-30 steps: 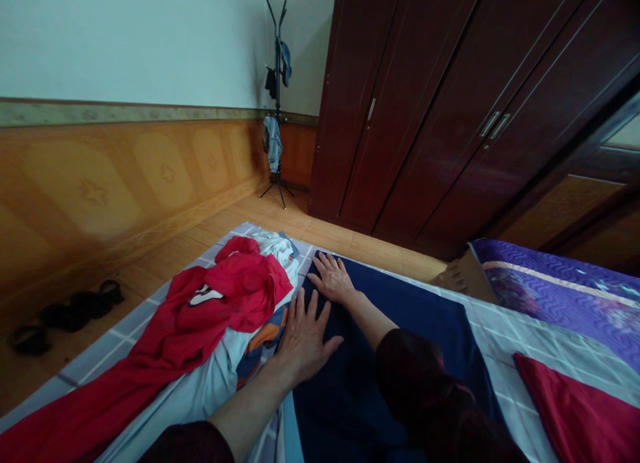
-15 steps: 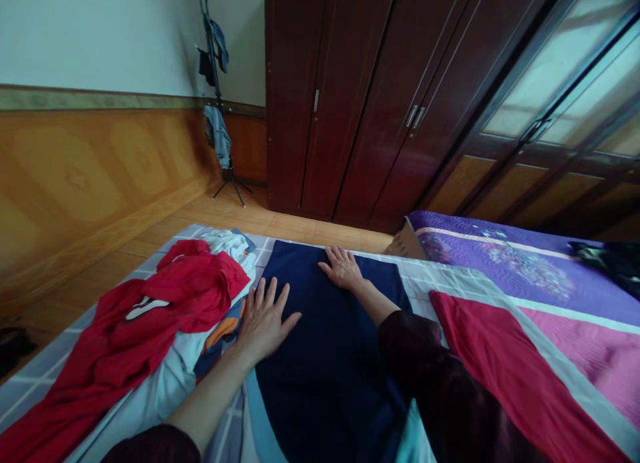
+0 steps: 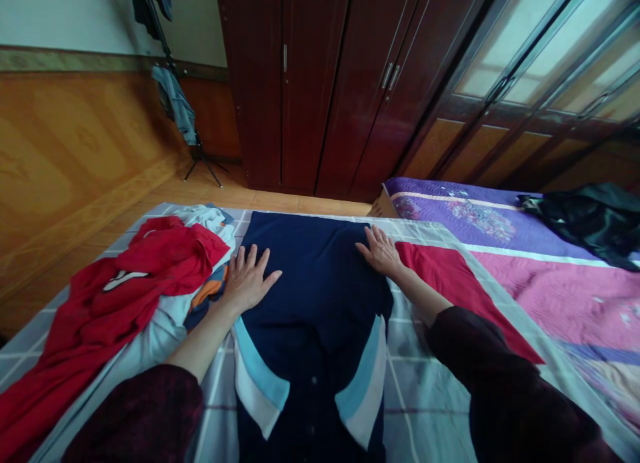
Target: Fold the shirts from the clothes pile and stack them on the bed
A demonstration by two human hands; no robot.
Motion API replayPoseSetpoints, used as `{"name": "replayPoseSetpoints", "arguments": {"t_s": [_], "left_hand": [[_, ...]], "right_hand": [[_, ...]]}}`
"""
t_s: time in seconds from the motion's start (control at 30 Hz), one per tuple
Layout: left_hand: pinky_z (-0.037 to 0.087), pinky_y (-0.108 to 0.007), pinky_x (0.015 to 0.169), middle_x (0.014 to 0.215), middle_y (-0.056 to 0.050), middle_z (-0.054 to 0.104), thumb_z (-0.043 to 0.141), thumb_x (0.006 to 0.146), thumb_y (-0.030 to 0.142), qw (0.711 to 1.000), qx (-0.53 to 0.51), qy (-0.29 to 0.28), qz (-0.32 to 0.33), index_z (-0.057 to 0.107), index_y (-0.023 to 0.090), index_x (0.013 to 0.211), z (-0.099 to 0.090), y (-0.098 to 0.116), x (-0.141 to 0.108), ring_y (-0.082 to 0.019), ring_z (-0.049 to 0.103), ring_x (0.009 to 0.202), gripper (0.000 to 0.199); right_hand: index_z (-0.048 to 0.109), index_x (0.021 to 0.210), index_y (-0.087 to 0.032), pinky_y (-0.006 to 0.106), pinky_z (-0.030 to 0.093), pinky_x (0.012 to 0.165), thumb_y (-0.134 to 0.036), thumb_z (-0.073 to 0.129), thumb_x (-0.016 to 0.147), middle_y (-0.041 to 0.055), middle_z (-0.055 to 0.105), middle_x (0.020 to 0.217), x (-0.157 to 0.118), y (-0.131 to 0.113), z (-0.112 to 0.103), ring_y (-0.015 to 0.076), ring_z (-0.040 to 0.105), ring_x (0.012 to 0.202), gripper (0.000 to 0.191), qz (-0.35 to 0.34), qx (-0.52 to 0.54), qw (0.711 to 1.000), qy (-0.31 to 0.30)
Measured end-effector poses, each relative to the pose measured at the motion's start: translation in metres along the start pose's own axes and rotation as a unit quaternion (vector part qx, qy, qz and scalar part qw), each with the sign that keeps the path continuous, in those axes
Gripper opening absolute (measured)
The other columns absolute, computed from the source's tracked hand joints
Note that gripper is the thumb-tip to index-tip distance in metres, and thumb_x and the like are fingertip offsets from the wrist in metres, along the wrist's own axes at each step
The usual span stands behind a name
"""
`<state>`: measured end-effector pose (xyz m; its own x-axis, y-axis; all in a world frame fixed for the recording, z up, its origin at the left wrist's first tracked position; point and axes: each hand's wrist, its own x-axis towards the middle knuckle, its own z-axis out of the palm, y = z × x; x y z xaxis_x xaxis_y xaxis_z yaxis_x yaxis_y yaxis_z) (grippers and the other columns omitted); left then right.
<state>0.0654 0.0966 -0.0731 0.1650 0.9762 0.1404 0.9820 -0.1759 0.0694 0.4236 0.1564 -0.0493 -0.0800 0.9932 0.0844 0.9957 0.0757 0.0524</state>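
A navy shirt [image 3: 310, 283] with light-blue and white panels and small buttons down its middle lies spread flat on the checked bed sheet [image 3: 420, 396]. My left hand [image 3: 250, 278] rests on its left edge, palm down, fingers spread. On the far right edge of the shirt lies my right hand [image 3: 381, 251], also flat with the fingers apart. Neither hand grips anything. Left of the shirt is a heap of clothes with a red shirt [image 3: 165, 263] on top and an orange and blue cloth [image 3: 206, 293] partly showing. A folded red garment [image 3: 445, 276] lies to the right.
Beyond the bed stand a dark red wardrobe [image 3: 300, 116] and a coat rack [image 3: 167, 56] with clothes on it. To the right is another bed with a purple and pink cover [image 3: 520, 276], and a black garment [image 3: 590, 216] lies on it.
My right hand has slid right to the shirt's edge. My left hand stays at the left edge. The view has shifted right and down, and the shirt's paneled lower part now shows more.
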Motion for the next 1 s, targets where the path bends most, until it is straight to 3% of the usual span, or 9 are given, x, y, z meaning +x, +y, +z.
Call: {"name": "replayPoseSetpoints", "arguments": {"t_s": [0.07, 0.23, 0.4, 0.53, 0.63, 0.7, 0.87, 0.93, 1.0], "left_hand": [[0.020, -0.056, 0.107, 0.149, -0.019, 0.029, 0.031, 0.090, 0.061, 1.000, 0.004, 0.002, 0.005, 0.033, 0.017, 0.144, -0.001, 0.000, 0.000, -0.042, 0.020, 0.137, 0.069], [0.022, -0.055, 0.106, 0.148, -0.019, 0.032, 0.030, 0.091, 0.059, 1.000, 0.005, 0.003, 0.011, 0.035, 0.015, 0.143, -0.002, -0.001, -0.001, -0.040, 0.024, 0.136, 0.068], [0.021, -0.051, 0.109, 0.146, -0.016, 0.036, 0.035, 0.092, 0.055, 0.999, 0.008, 0.010, 0.053, 0.035, 0.014, 0.142, -0.020, 0.003, -0.008, -0.035, 0.025, 0.137, 0.066], [0.018, -0.048, 0.111, 0.151, -0.012, 0.029, 0.033, 0.092, 0.056, 0.989, -0.032, -0.015, 0.141, 0.026, 0.017, 0.146, -0.038, 0.022, -0.028, -0.030, 0.020, 0.140, 0.067], [0.018, -0.047, 0.112, 0.153, -0.009, 0.024, 0.035, 0.092, 0.058, 0.970, -0.056, -0.086, 0.220, 0.022, 0.023, 0.147, -0.041, 0.036, -0.046, -0.028, 0.017, 0.141, 0.067], [0.015, -0.048, 0.112, 0.152, -0.011, 0.026, 0.040, 0.091, 0.055, 0.968, -0.040, -0.101, 0.226, 0.029, 0.021, 0.145, -0.044, 0.039, -0.059, -0.029, 0.018, 0.141, 0.065], [0.020, -0.043, 0.112, 0.140, -0.010, 0.046, 0.044, 0.093, 0.045, 0.964, -0.082, -0.016, 0.253, 0.046, 0.018, 0.134, -0.089, 0.030, -0.116, -0.025, 0.037, 0.131, 0.050], [0.034, -0.038, 0.104, 0.119, -0.007, 0.060, 0.043, 0.094, 0.043, 0.943, -0.138, -0.034, 0.301, 0.058, 0.021, 0.119, -0.110, 0.032, -0.154, -0.020, 0.052, 0.114, 0.036], [0.045, -0.033, 0.088, 0.102, -0.006, 0.063, 0.049, 0.092, 0.039, 0.920, -0.169, -0.090, 0.343, 0.061, 0.021, 0.107, -0.119, 0.041, -0.193, -0.019, 0.057, 0.098, 0.027]], "right_hand": [[0.030, 0.144, -0.019, 0.042, 0.021, 0.109, -0.054, 0.030, 0.093, 0.0094, 0.028, 0.151, -0.015, -0.003, -0.004, 0.0277, 0.025, 0.137, 0.062, -0.023, 0.004, 1.000, -0.006], [0.034, 0.141, -0.009, 0.045, 0.022, 0.109, -0.049, 0.030, 0.094, 0.0167, 0.025, 0.151, -0.063, -0.014, -0.021, 0.0307, 0.024, 0.137, 0.061, -0.028, 0.010, 1.000, 0.010], [0.035, 0.143, -0.019, 0.042, 0.021, 0.111, -0.049, 0.030, 0.095, 0.0071, 0.028, 0.151, -0.128, -0.019, -0.025, 0.0245, 0.024, 0.138, 0.056, -0.180, 0.050, 0.982, -0.037], [0.037, 0.141, -0.011, 0.045, 0.021, 0.111, -0.046, 0.033, 0.095, 0.0130, 0.028, 0.150, -0.162, -0.012, -0.020, 0.0272, 0.021, 0.139, 0.058, -0.114, 0.065, 0.991, 0.002], [0.032, 0.144, -0.013, 0.043, 0.022, 0.111, -0.046, 0.033, 0.095, 0.0112, 0.027, 0.151, -0.173, -0.014, -0.021, 0.0250, 0.021, 0.139, 0.059, -0.139, 0.087, 0.986, -0.008], [0.035, 0.142, -0.013, 0.046, 0.024, 0.110, -0.045, 0.035, 0.094, 0.0132, 0.030, 0.149, -0.180, -0.021, -0.025, 0.0273, 0.025, 0.138, 0.058, -0.138, 0.091, 0.986, -0.016], [0.056, 0.118, -0.015, 0.041, 0.043, 0.095, -0.040, 0.044, 0.092, 0.0155, 0.057, 0.121, -0.230, -0.050, -0.059, 0.0259, 0.052, 0.114, 0.038, -0.184, 0.207, 0.959, 0.064], [0.060, 0.103, -0.019, 0.035, 0.050, 0.078, -0.034, 0.049, 0.091, 0.0103, 0.063, 0.097, -0.264, -0.065, -0.074, 0.0216, 0.059, 0.092, 0.022, -0.228, 0.259, 0.938, 0.048], [0.059, 0.098, -0.021, 0.034, 0.050, 0.069, -0.031, 0.053, 0.088, 0.0085, 0.062, 0.090, -0.295, -0.078, -0.080, 0.0208, 0.059, 0.082, 0.016, -0.267, 0.263, 0.927, 0.025]]}}
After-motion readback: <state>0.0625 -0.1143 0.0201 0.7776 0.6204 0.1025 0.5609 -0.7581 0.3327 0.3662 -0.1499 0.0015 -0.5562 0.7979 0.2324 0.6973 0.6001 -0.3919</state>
